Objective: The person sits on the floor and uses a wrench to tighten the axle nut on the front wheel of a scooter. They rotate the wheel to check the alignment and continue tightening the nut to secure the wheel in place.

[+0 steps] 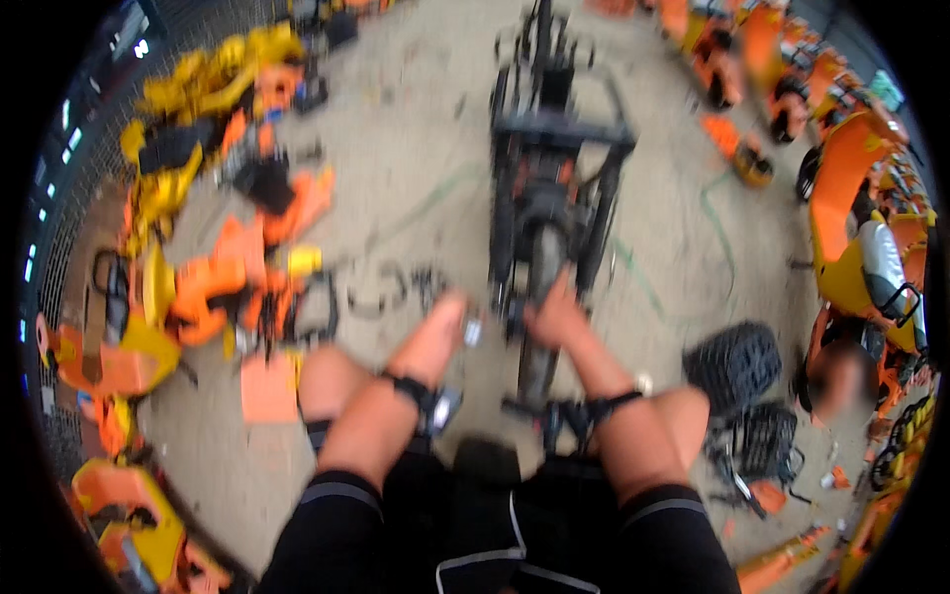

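The wheeled frame (564, 131) stretches lengthwise away from you, its tyre (537, 371) at your right hand (558, 315), left hand (448, 315) apart leftward, both grips too blurred to tell.

Shows a pale floor (406, 109) underneath — bears a black wheeled frame (554, 129) in the middle, orange panels (309, 203) and small black parts (428, 283) leftward, ribbed black crates (734, 366) at right — blurs in places.

Floor is pale grey-beige. Dark mesh partition (183, 40) runs along the left side. Bright light patches (141, 47) show beyond.
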`<state>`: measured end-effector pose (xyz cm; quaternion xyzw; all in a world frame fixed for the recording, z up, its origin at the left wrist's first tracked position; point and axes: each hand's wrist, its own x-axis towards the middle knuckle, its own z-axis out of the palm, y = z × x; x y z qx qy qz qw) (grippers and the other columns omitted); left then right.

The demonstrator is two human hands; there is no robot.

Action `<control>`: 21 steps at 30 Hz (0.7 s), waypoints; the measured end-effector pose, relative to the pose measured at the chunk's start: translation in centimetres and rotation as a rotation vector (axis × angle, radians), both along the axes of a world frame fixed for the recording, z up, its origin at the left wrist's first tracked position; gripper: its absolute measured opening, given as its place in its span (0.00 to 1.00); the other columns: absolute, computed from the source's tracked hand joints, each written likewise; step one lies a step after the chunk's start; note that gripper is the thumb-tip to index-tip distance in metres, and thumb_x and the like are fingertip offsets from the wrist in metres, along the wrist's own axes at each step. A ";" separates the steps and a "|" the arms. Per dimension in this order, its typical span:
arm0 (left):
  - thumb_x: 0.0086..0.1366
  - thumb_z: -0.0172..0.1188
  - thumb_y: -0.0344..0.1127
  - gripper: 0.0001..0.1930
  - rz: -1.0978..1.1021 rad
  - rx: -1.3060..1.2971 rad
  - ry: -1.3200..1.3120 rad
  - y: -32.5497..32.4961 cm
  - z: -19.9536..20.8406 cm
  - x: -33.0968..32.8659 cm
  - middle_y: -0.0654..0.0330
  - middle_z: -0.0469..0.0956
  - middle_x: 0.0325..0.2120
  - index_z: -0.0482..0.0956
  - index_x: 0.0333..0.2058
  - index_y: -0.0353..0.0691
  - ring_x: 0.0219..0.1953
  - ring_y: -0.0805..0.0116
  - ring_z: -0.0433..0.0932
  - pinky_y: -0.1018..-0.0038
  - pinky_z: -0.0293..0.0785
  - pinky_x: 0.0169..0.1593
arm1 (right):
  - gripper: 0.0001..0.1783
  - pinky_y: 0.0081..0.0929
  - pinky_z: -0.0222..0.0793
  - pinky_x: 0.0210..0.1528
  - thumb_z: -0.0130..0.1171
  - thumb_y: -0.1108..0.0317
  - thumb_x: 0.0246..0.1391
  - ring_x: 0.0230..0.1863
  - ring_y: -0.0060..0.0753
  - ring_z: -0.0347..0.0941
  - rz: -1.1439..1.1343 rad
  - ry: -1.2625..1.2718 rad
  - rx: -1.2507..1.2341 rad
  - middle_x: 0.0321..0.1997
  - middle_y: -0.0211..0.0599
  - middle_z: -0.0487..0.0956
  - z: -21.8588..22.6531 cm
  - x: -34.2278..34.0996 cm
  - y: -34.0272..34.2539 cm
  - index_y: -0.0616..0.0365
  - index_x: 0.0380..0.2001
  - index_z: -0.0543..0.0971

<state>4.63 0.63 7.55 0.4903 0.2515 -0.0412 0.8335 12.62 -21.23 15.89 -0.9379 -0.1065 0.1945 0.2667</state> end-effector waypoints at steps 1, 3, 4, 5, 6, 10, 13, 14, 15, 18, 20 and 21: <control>0.68 0.53 0.43 0.11 -0.043 0.065 -0.072 -0.7 0.7 -1.5 0.64 0.73 0.27 0.74 0.38 0.43 0.29 0.69 0.72 0.68 0.72 0.34 | 0.63 0.46 0.68 0.61 0.64 0.55 0.54 0.59 0.67 0.70 0.000 0.055 -0.017 0.60 0.75 0.68 -1.2 -2.5 -1.0 0.70 0.71 0.28; 0.67 0.53 0.38 0.08 0.045 -0.033 0.272 -2.4 1.3 -7.2 0.64 0.71 0.26 0.74 0.38 0.41 0.27 0.68 0.72 0.68 0.72 0.31 | 0.62 0.46 0.68 0.62 0.64 0.54 0.54 0.59 0.68 0.70 -0.019 0.072 0.000 0.60 0.75 0.68 -1.3 -5.2 -1.7 0.70 0.71 0.31; 0.66 0.54 0.35 0.06 0.104 -0.028 0.305 -1.3 4.1 -2.1 0.63 0.71 0.26 0.74 0.37 0.40 0.26 0.68 0.72 0.68 0.72 0.30 | 0.62 0.46 0.68 0.62 0.64 0.54 0.54 0.59 0.68 0.70 -0.016 -0.056 0.070 0.60 0.75 0.68 -0.1 -0.3 0.2 0.70 0.71 0.32; 0.65 0.54 0.32 0.05 0.143 -0.036 0.354 -0.5 6.6 1.7 0.63 0.70 0.25 0.73 0.37 0.38 0.26 0.67 0.71 0.67 0.72 0.29 | 0.62 0.46 0.69 0.61 0.65 0.54 0.52 0.58 0.70 0.70 -0.021 -0.078 0.031 0.62 0.75 0.65 -0.9 -0.2 0.4 0.71 0.71 0.33; 0.65 0.54 0.29 0.04 0.178 -0.064 0.447 -0.1 7.4 2.7 0.62 0.69 0.25 0.73 0.37 0.37 0.25 0.67 0.71 0.67 0.71 0.27 | 0.63 0.45 0.69 0.61 0.65 0.54 0.51 0.58 0.72 0.69 -0.019 -0.085 0.023 0.64 0.75 0.61 -1.6 -0.3 0.6 0.71 0.71 0.32; 0.57 0.59 0.23 0.02 -0.221 0.174 0.459 4.0 6.3 -0.2 0.56 0.74 0.21 0.77 0.28 0.30 0.19 0.66 0.74 0.67 0.70 0.22 | 0.59 0.45 0.64 0.65 0.63 0.55 0.54 0.64 0.72 0.64 -0.020 -0.025 0.147 0.63 0.79 0.60 -0.2 -0.8 0.4 0.73 0.70 0.34; 0.57 0.58 0.22 0.03 -0.390 0.281 0.410 3.8 6.0 -0.9 0.54 0.78 0.24 0.79 0.29 0.27 0.19 0.68 0.74 0.72 0.72 0.24 | 0.59 0.45 0.65 0.63 0.63 0.56 0.54 0.61 0.71 0.66 -0.018 -0.089 0.136 0.63 0.76 0.61 -1.1 -0.5 -0.1 0.72 0.71 0.35; 0.58 0.57 0.22 0.05 -0.455 0.340 0.408 3.8 6.5 -1.2 0.54 0.78 0.26 0.79 0.32 0.26 0.20 0.69 0.74 0.74 0.74 0.26 | 0.59 0.45 0.66 0.62 0.63 0.55 0.54 0.61 0.71 0.66 -0.015 -0.107 0.137 0.63 0.76 0.61 -1.5 -0.5 0.0 0.72 0.71 0.35; 0.58 0.58 0.23 0.06 -0.443 0.295 0.408 3.8 6.2 -1.5 0.54 0.80 0.26 0.80 0.32 0.25 0.20 0.69 0.75 0.74 0.74 0.26 | 0.59 0.45 0.67 0.62 0.63 0.55 0.54 0.60 0.70 0.67 -0.012 -0.124 0.139 0.63 0.76 0.61 -1.8 -0.6 0.0 0.71 0.71 0.35; 0.58 0.59 0.24 0.06 -0.516 0.315 0.386 4.3 6.2 -2.0 0.54 0.81 0.25 0.81 0.32 0.25 0.20 0.68 0.75 0.73 0.75 0.27 | 0.59 0.45 0.67 0.62 0.63 0.56 0.54 0.60 0.70 0.67 0.010 -0.175 0.154 0.63 0.76 0.61 -2.5 -0.6 0.3 0.71 0.71 0.35; 0.58 0.59 0.23 0.06 -0.592 0.383 0.391 4.5 5.0 -1.7 0.54 0.81 0.25 0.81 0.32 0.24 0.20 0.68 0.76 0.72 0.75 0.27 | 0.58 0.44 0.66 0.63 0.63 0.57 0.55 0.61 0.70 0.66 -0.004 -0.172 0.129 0.63 0.75 0.61 -2.3 -0.7 0.2 0.71 0.71 0.35; 0.58 0.59 0.23 0.07 -0.630 0.417 0.393 4.6 4.4 -1.6 0.54 0.81 0.25 0.81 0.32 0.24 0.20 0.68 0.77 0.72 0.75 0.27 | 0.57 0.43 0.66 0.63 0.63 0.57 0.55 0.61 0.69 0.66 -0.011 -0.174 0.123 0.63 0.75 0.61 -2.3 -0.8 0.1 0.71 0.71 0.36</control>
